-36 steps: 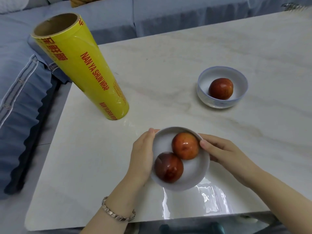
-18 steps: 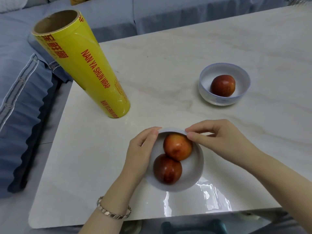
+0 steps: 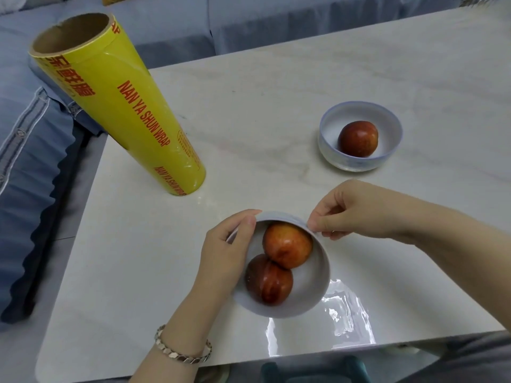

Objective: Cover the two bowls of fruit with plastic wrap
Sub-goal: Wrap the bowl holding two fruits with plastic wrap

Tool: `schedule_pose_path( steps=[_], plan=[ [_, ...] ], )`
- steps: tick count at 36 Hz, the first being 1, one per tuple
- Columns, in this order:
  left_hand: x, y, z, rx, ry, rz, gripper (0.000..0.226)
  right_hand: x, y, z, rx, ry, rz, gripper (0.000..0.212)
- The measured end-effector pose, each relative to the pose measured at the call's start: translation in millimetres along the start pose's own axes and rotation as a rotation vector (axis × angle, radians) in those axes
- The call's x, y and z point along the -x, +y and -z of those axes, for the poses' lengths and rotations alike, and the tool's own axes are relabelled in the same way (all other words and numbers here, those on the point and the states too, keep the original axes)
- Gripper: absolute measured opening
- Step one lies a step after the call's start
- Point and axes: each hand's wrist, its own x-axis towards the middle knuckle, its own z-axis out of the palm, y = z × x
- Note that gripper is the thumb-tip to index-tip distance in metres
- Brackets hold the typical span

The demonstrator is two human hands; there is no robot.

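gripped left rim of near round white bowl of two red fruits with left hand | pinched far rim with right hand

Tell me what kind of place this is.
Probably a home living room: a pale marble-look table sits beside a blue-grey sofa, with a roll of plastic wrap standing on it.

near bowl, left rim hidden; sofa cropped
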Motion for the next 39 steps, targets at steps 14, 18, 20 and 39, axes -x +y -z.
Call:
schedule_pose_path(
  steps=[14, 18, 20, 39],
  plan=[
    [-5, -1, 4, 0.044, -0.121, -0.063, 0.020, 5, 5, 0, -0.089, -0.125, 0.030, 0.028],
    [-5, -1, 4, 0.030, -0.132, -0.067, 0.017, 1, 5, -2, -0.094, -0.160, -0.044, 0.033],
    [-6, -1, 3, 0.023, -0.131, -0.062, 0.016, -3, 4, -1, -0.120, -0.124, -0.121, 0.040],
    [-7, 3, 1, -0.027, -0.144, -0.124, 0.020, -20, 11, -49, -0.672, 0.475, 0.051, 0.027]
  ],
)
